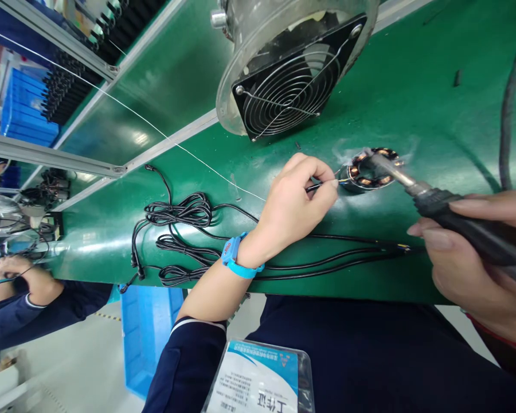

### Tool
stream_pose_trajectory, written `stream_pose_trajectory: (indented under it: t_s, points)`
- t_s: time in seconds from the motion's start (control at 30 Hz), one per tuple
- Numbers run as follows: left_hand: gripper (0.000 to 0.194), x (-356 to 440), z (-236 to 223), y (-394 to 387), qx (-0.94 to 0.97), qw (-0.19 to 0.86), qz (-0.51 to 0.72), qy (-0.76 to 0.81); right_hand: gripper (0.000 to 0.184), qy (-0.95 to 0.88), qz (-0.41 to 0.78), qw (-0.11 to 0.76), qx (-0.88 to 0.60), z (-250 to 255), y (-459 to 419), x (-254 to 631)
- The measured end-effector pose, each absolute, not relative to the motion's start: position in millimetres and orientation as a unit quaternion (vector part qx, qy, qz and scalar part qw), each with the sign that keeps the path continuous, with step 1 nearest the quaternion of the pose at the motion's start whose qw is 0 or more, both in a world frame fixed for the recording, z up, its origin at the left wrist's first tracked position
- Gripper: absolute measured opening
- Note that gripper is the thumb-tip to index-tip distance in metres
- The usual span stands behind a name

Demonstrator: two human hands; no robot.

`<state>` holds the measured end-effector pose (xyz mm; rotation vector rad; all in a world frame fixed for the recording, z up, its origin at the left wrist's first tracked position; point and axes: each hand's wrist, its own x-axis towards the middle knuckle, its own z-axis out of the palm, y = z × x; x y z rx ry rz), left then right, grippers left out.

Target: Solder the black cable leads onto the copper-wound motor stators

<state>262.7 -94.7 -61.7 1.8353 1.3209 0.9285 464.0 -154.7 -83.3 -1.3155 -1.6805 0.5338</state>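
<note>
My left hand (294, 198) pinches the end of a thin black wire (320, 185) and holds it against a small round stator with copper coils (370, 169) on the green bench. My right hand (473, 261) is wrapped round the dark handle of a soldering iron (451, 215). The iron's metal tip rests on the stator, and a wisp of smoke rises there. A blue wrist strap (236, 258) circles my left wrist.
Coiled black cables (184, 229) lie on the green bench (413, 97) to the left. A fume fan with a wire grille (290, 83) stands behind the stator. A thin solder wire (155, 127) runs diagonally. A blue bin (148, 338) sits below; another person's arm (21, 298) shows at left.
</note>
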Motion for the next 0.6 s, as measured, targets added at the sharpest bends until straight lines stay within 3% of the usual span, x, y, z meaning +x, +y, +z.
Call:
stream_pose_trajectory:
  t_s: [0.23, 0.4, 0.6]
  points:
    - [0.012, 263.0, -63.7, -93.8, 0.715, 0.321, 0.356, 0.509, 0.038, -0.706, 0.247, 0.4, -0.529, -57.9, -138.8, 450.3]
    - [0.012, 262.9, -63.3, -93.6, 0.72, 0.315, 0.351, 0.509, 0.037, -0.738, 0.172, 0.377, -0.533, -56.4, -128.5, 442.1]
    - [0.013, 263.3, -62.5, -93.5, 0.715, 0.327, 0.358, 0.504, 0.043, -0.754, 0.176, 0.372, -0.512, -66.1, -120.7, 441.8]
